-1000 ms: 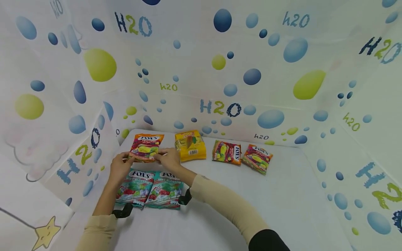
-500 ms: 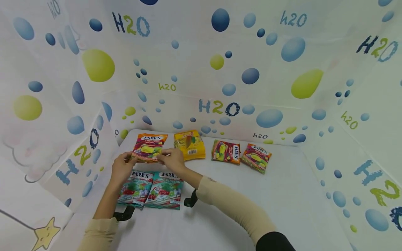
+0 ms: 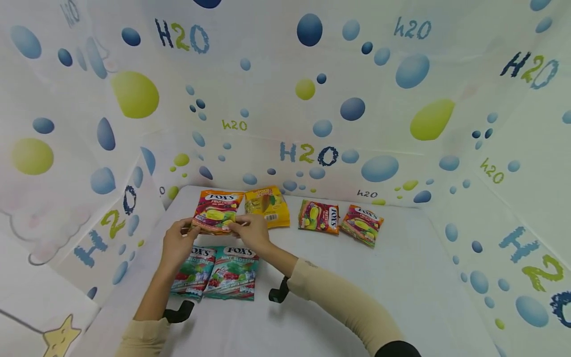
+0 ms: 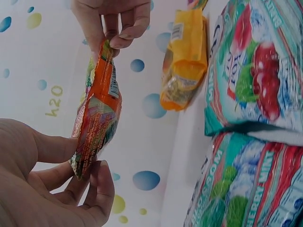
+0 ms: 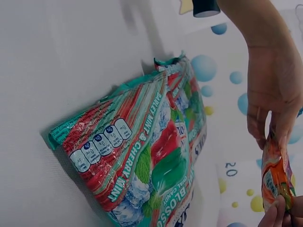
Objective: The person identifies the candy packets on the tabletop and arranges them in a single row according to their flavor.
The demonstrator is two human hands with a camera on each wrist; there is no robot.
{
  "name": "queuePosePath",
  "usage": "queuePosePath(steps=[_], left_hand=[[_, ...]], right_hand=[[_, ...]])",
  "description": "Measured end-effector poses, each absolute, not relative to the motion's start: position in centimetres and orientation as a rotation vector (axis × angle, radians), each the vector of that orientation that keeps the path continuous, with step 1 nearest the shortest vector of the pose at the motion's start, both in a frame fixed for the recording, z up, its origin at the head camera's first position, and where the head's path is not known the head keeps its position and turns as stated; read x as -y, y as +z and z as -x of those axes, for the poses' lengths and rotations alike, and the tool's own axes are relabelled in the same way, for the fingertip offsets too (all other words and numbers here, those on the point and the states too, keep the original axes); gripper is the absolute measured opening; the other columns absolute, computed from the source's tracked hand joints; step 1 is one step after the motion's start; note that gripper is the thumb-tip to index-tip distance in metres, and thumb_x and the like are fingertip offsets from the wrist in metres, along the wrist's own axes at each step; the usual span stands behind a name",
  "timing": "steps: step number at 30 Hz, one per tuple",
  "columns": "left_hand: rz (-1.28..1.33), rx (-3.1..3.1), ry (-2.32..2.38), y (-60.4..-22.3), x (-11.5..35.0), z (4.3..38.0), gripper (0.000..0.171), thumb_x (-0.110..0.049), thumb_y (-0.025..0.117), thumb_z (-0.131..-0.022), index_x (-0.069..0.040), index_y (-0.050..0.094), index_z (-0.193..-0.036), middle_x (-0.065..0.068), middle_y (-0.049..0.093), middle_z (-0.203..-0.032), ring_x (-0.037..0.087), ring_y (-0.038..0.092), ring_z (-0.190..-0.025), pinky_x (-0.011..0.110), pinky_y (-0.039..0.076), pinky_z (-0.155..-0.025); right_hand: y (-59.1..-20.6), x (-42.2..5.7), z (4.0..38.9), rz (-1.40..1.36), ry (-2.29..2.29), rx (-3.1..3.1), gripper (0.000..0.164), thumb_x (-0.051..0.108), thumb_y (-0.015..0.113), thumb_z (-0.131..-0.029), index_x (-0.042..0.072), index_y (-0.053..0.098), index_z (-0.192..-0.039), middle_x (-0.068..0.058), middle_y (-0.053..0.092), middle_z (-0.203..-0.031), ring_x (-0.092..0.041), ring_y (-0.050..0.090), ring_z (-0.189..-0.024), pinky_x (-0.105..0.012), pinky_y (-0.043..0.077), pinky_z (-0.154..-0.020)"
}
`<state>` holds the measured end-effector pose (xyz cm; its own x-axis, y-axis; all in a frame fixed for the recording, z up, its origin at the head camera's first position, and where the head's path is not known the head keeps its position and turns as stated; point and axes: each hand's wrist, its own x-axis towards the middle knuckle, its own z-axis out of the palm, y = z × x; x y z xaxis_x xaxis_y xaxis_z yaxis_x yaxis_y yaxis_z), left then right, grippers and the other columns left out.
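One orange packet is sitting between thumbs and fingers: the left hand and the right hand are pinching (I am watching closely) its lower corners.

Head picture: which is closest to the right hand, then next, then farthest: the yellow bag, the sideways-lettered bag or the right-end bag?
1. Yellow bag, just behind the right hand.
2. Sideways-lettered bag, right of the yellow one.
3. Right-end bag, last in the row.
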<state>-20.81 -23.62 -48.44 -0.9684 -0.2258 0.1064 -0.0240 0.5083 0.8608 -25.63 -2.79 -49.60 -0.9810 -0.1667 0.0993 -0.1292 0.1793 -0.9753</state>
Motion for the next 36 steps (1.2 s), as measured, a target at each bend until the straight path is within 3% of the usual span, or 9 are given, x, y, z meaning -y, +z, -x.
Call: queuePosePath(steps=[4, 6, 18, 23, 28, 36], left_hand=[[-0.22, 2.536, -1.468, -48.4, 23.1, 20.4, 0.046, -0.022, 0.056, -0.109, 0.006, 0.053, -0.145, 0.027, 0.054, -0.14, 0.041, 0.054, -0.126, 0.034, 0.051, -0.087], [-0.224, 2.523, -1.49, -48.3, 22.8, 20.1, 0.047, -0.024, 0.055, -0.109, 0.006, 0.052, -0.146, 0.027, 0.054, -0.14, 0.04, 0.055, -0.125, 0.029, 0.05, -0.085], [-0.182, 2.483, -1.543, -47.8, 21.5, 18.6, 0.048, -0.023, 0.055, -0.11, 0.006, 0.05, -0.148, 0.026, 0.054, -0.141, 0.042, 0.052, -0.128, 0.021, 0.046, -0.08], [-0.178, 2.46, -1.581, -47.7, 20.7, 18.3, 0.048, -0.024, 0.056, -0.109, 0.004, 0.051, -0.148, 0.024, 0.054, -0.142, 0.04, 0.051, -0.129, 0.037, 0.049, -0.092], [-0.176, 2.439, -1.617, -47.8, 20.0, 17.8, 0.048, -0.027, 0.056, -0.109, 0.002, 0.052, -0.148, 0.023, 0.054, -0.142, 0.039, 0.05, -0.131, 0.05, 0.046, -0.102], [-0.163, 2.445, -1.637, -47.9, 18.9, 17.3, 0.048, -0.03, 0.057, -0.109, -0.002, 0.054, -0.148, 0.019, 0.058, -0.14, 0.034, 0.054, -0.126, 0.027, 0.053, -0.084]], right_hand=[[-49.4, 2.2, 25.1, 0.337, -1.984, -2.395, 0.019, 0.018, 0.078, -0.095, 0.01, 0.082, -0.112, 0.005, 0.078, -0.087, -0.012, 0.075, -0.072, -0.03, 0.063, -0.07], [-49.3, 1.9, 24.9, 0.365, -1.993, -2.395, 0.019, 0.018, 0.078, -0.095, 0.01, 0.082, -0.112, 0.005, 0.078, -0.087, -0.011, 0.075, -0.072, -0.028, 0.062, -0.069], [-48.2, 0.2, 23.5, 0.397, -1.983, -2.405, 0.016, 0.018, 0.078, -0.096, 0.01, 0.082, -0.109, -0.001, 0.079, -0.091, -0.011, 0.074, -0.071, -0.03, 0.063, -0.07], [-48.0, -0.7, 23.0, 0.389, -1.995, -2.404, 0.019, 0.02, 0.078, -0.095, 0.009, 0.082, -0.111, 0.0, 0.079, -0.09, -0.017, 0.076, -0.073, -0.036, 0.064, -0.071], [-47.9, -1.5, 22.3, 0.402, -2.02, -2.417, 0.02, 0.019, 0.079, -0.095, 0.008, 0.082, -0.111, -0.001, 0.077, -0.093, -0.017, 0.075, -0.073, -0.033, 0.064, -0.07], [-48.2, -2.8, 21.4, 0.34, -2.011, -2.427, 0.023, 0.021, 0.08, -0.094, 0.009, 0.081, -0.114, 0.001, 0.075, -0.097, -0.011, 0.073, -0.074, -0.036, 0.064, -0.073]])
